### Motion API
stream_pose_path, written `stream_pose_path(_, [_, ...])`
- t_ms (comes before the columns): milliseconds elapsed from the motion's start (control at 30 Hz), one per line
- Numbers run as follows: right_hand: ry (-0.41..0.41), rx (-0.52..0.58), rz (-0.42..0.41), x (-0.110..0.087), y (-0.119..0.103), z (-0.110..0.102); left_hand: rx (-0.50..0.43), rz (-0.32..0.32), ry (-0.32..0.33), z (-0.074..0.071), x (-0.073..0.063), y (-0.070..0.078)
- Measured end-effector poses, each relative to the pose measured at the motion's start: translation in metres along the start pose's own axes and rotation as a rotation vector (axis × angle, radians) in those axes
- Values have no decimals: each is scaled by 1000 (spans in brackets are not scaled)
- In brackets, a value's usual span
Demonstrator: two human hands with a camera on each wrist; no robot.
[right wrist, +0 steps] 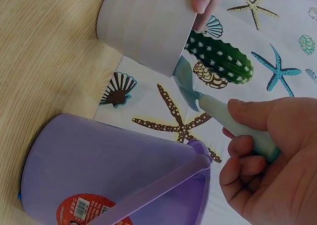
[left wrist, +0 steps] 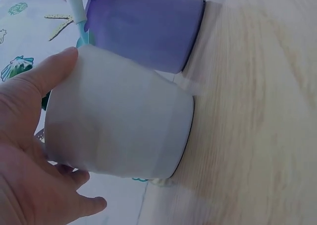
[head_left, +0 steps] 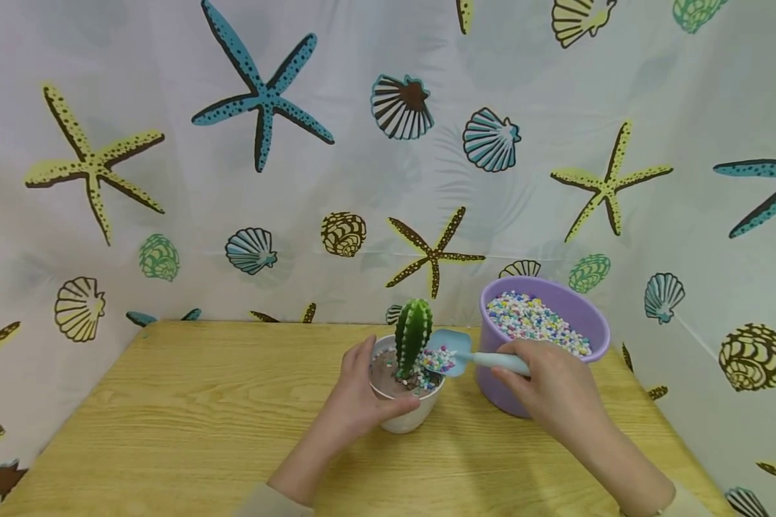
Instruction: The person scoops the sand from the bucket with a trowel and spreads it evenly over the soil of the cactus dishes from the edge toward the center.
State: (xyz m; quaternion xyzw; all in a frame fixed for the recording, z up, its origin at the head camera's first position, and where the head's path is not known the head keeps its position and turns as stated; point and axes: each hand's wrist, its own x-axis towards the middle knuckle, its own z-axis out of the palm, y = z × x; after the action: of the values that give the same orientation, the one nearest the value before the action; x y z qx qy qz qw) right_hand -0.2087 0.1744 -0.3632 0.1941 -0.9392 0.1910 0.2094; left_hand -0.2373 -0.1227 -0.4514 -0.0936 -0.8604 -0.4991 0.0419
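A green cactus [head_left: 414, 336] stands upright in a white flowerpot [head_left: 406, 420], whose top shows brown soil and some colored pebbles by the stem. My left hand [head_left: 362, 398] grips the pot near its rim, thumb at the front and fingers at the left. In my right hand [head_left: 552, 380] is the handle of a light blue toy shovel [head_left: 455, 352]. Its blade, carrying small multicolored pebbles [head_left: 440, 357], overlaps the pot's right rim beside the cactus. In the right wrist view the blade tip is right at the rim of the flowerpot [right wrist: 143, 31].
Right of the pot, a purple bucket [head_left: 501, 384] holds many colored pebbles [head_left: 533, 319]; its handle [right wrist: 163, 185] hangs down the side. Everything stands on a wooden table [head_left: 220, 416]. A white curtain [head_left: 362, 179] printed with starfish and shells rises behind the table and at its sides.
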Motion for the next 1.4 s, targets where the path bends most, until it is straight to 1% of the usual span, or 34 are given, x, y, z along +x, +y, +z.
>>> stream_pose_path(167, [16,-19,-11,-1,0,-1,-3,13,46,8,-3,2])
stream_pose_path(300, [27,-40,-24,-2,1,0,17,16,80,14,-3,4])
stream_pose_path(400, [43,-55,-40,-3,1,0,7,14,50,12,-3,5])
stream_pose_path(533, [71,-67,-70,-4,1,2,-32,30,-43,1,1,2])
stream_pose_path(633, [89,-72,-85,-5,1,2,-39,54,-92,-5,5,-1])
stream_pose_path(700, [98,-72,-93,-6,0,3,-36,55,-110,-7,6,-3])
stream_pose_path(767, [107,-76,-101,-6,-1,3,-28,50,-109,-7,7,-4])
stream_pose_path(867, [122,-83,-113,-7,-2,4,-26,40,-81,-4,6,-5])
stream_pose_path(1033, [145,-90,-124,-7,-2,5,-21,35,-7,3,2,-3])
stream_pose_path(1267, [153,-118,-140,-8,-6,6,33,46,107,14,-4,0])
stream_pose_path(1400, [150,-139,-145,-8,-8,7,55,42,156,22,-7,1])
